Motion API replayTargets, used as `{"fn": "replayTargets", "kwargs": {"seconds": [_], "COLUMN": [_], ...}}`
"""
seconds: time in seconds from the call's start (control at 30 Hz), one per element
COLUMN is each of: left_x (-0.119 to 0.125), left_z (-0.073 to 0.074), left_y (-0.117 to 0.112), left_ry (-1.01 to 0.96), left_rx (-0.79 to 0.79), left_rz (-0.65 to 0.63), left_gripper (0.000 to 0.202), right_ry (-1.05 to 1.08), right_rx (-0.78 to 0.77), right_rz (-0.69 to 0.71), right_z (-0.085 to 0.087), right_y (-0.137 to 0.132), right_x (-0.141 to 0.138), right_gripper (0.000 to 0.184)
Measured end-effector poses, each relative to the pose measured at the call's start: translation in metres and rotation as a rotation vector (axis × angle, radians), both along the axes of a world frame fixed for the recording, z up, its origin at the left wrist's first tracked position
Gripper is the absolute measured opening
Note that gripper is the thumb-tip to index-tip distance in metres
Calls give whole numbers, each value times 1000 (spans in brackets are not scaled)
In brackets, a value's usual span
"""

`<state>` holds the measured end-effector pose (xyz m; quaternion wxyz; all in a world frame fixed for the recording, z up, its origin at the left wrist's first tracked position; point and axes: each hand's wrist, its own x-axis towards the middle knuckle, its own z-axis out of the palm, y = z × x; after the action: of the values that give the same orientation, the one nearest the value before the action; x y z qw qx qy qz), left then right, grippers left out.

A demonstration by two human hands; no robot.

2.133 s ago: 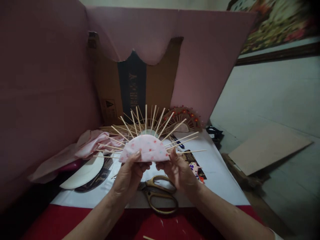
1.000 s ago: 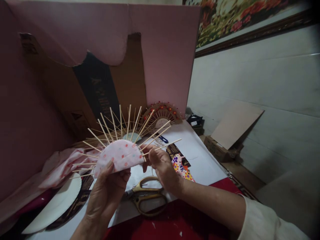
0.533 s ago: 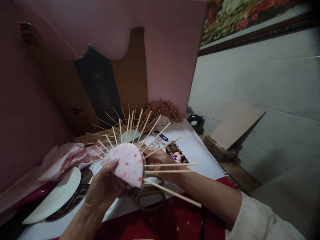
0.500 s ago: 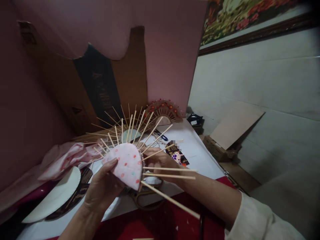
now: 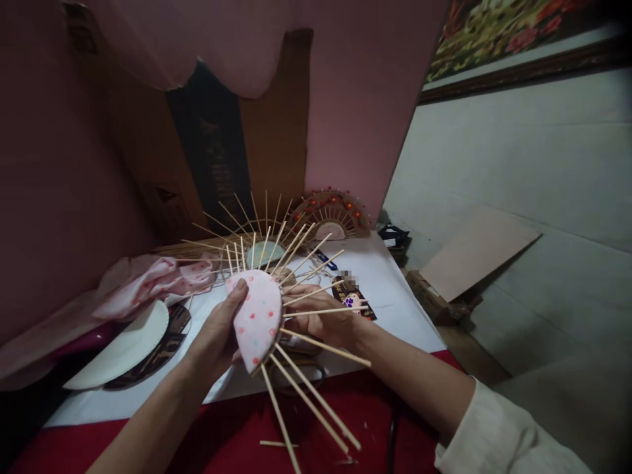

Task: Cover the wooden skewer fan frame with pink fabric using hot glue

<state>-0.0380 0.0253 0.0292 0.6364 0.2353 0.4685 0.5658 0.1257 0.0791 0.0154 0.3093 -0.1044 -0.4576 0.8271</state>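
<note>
My left hand [image 5: 222, 326] grips a half-round piece covered in pink dotted fabric [image 5: 257, 313], thumb on its face and fingers behind. Thin wooden sticks [image 5: 320, 345] fan out from its curved edge. At the right side of that edge, my right hand [image 5: 320, 316] has its fingers curled in behind several sticks; what they pinch is hidden. Just beyond stands a similar pale green half-round [image 5: 266, 253] with sticks. A tan ball that looks like twine [image 5: 287, 280] is partly covered by the sticks.
Left on the white-topped table [image 5: 409, 316] lie a white half-disc [image 5: 123, 349], a dark patterned piece [image 5: 162, 355] and pink cloth [image 5: 153, 280]. A brown fan with red flowers [image 5: 330, 207] stands at the back. A loose stick [image 5: 279, 444] rests on red cloth [image 5: 222, 441].
The fabric-covered half-round has turned clockwise, so its lower sticks now point down towards me. My left hand has moved slightly right and up. The whole view has shifted a little.
</note>
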Motion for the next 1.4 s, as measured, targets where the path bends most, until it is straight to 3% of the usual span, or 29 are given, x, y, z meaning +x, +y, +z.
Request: {"fn": "replayTargets", "kwargs": {"seconds": [0.17,0.33,0.43,0.57,0.63,0.73,0.77,0.83,0.9,1.07,1.4], "left_x": [-1,-3,-2,-1,-2,0,1,6,13,24,28], "left_z": [-9,-12,-2,22,34,42,42,39,34,25,20], "left_y": [4,9,9,6,5,5,6,8,11,17,25], "left_ry": [350,930,1203,1548,1663,1705,1684,1638,1617,1591,1539], "left_rx": [46,327,323,264,298,592,727,931,1001,983,984], "left_rz": [80,233,192,35,118,456,509,459,331,170,162], "left_gripper": [44,52,54,59,58,50,48,46,45,41,39], "right_ry": [31,70,119,135,164,173,183,217,255,246,229], "right_rx": [-137,-163,-180,-270,-285,-269,-266,-258,-254,-331,-408], "right_rz": [-23,-30,-7,-6,-15,-37,-60,-112,-162,-210,-227], "right_z": [-6,-1,2,9,15,23,25,28,29,35,38], "right_y": [0,-5,-5,-6,-8,-12,-13,-15,-17,-21,-22], "right_x": [-8,-11,-9,-7,-6,-7,-7,-8,-9,-9,-8], "right_gripper": [23,22,16,13,18,28,29,29,27,22,25]}}
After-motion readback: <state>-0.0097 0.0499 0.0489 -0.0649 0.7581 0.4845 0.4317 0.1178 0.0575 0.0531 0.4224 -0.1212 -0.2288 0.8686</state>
